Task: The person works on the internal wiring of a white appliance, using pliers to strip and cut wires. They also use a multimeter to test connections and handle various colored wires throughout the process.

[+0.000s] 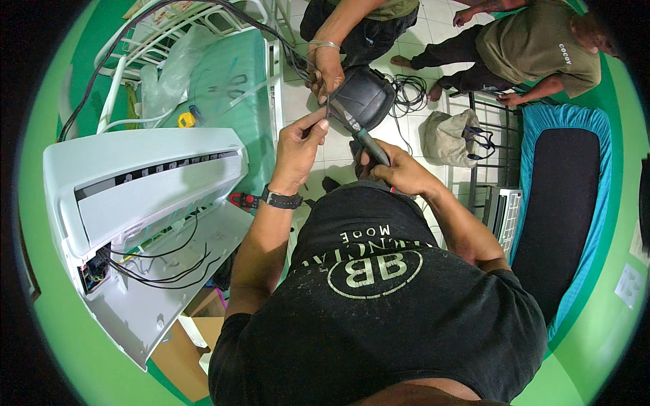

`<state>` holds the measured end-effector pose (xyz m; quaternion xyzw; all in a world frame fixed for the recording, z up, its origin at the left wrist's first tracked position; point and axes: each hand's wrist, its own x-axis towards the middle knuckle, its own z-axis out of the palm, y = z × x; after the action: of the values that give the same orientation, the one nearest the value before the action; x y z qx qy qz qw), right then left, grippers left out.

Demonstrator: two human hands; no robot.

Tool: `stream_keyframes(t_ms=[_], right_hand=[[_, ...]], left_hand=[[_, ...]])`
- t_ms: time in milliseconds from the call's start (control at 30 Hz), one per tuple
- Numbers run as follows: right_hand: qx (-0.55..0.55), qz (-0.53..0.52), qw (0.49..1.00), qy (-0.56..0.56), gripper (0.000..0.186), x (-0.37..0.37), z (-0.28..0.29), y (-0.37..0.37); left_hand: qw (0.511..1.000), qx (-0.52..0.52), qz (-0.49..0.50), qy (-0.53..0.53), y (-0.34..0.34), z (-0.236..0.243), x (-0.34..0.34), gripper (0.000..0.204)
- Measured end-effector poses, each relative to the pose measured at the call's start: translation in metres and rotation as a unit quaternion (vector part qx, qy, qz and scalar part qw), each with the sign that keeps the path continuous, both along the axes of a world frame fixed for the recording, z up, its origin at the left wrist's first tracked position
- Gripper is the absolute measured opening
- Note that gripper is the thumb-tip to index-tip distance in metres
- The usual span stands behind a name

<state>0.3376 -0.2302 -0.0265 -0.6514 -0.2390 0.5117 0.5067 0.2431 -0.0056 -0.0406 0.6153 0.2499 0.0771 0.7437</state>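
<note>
My left hand [299, 147] pinches a thin dark cable [328, 107] between thumb and fingertips. Just beyond it, a co-worker's hand [328, 69] with a bracelet also grips the cable. My right hand [406, 172] is wrapped round the grey handles of a pair of pliers [371, 145]. Their metal jaws point up and left toward the cable, close to my left fingertips; whether they touch it I cannot tell. On my left, an air conditioner indoor unit [162, 177] has several black wires [166, 279] hanging from its end.
A green-covered bed [227, 74] holds a tape measure [185, 120] and plastic wrap. Ahead are a black seat [365, 95], coiled cable [409, 91] and a canvas bag [448, 139]. Another person [535, 47] sits at far right, near a bed with a blue sheet [606, 135].
</note>
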Motion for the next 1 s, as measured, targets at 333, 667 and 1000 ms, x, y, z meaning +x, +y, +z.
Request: stream_keyframes(t_ms=[333, 667, 1000], right_hand=[[0.009, 0.01, 0.997, -0.069, 0.031, -0.004, -0.002, -0.002], [-0.017, 0.035, 0.995, -0.088, 0.032, -0.003, 0.013, -0.002], [-0.035, 0.05, 0.991, -0.123, 0.035, -0.004, 0.008, -0.002]], left_hand=[[1.0, -0.005, 0.007, 0.001, 0.0, 0.003, -0.001, 0.033], [1.0, -0.027, -0.005, 0.001, 0.002, 0.004, -0.001, 0.034], [1.0, 0.02, -0.014, 0.019, 0.006, 0.004, -0.002, 0.03]])
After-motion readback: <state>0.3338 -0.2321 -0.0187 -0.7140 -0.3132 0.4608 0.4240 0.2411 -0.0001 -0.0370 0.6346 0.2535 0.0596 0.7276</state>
